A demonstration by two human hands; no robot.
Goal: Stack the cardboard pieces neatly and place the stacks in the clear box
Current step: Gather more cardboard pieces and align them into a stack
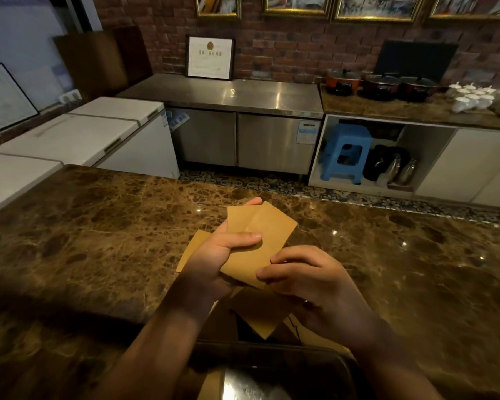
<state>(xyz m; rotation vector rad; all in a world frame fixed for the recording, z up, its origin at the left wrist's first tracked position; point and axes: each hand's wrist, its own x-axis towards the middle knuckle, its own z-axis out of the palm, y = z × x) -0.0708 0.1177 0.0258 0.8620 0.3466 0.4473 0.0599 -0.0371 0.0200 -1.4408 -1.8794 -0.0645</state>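
Left hand (214, 264) is clamped on a fanned bunch of flat tan cardboard pieces (260, 226), thumb (243, 238) pressed across the top sheet, the other fingers curled underneath, one fingertip poking out past the far edge. Sheets aren't squared up; corners stick out at diff angles, one showing left of the wrist. Right hand (309, 281) sits at the near-right corner of the bunch, fingers (286, 256) bent, thumb & forefinger pinching that corner w/ only a slim gap. Below both palms, more tan cardboard sheets (264, 321) lie loose on the brown veined marble counter (84, 241). Nearer than the wrists, at bottom edge, a clear plastic box (274, 368) w/ dark rounded rim, partly hidden by forearms. Far beyond the fingertips a framed white certificate (210, 57) leans on the brick wall; its print is too blurred to read.
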